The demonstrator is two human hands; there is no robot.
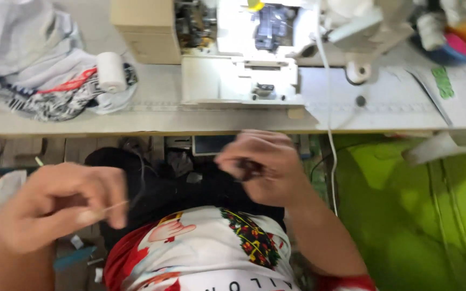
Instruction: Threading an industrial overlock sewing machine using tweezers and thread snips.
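My left hand (60, 202) is pinched shut on a thin pale thread or needle (115, 206) that runs toward a black fabric piece (184, 188) lying on my lap. My right hand (262, 164) is closed on a dark bunch of that black fabric, just below the table edge. Both hands are blurred by motion. A white printed shirt (206, 253) with red sleeves shows below the fabric.
A white sewing machine (244, 54) stands on the pale table (136, 121), lit at its needle area. A white thread spool (110, 71) rests on a heap of patterned cloth (33, 64) at the left. Green fabric (416, 215) fills the lower right. A white cord (327, 108) hangs over the table edge.
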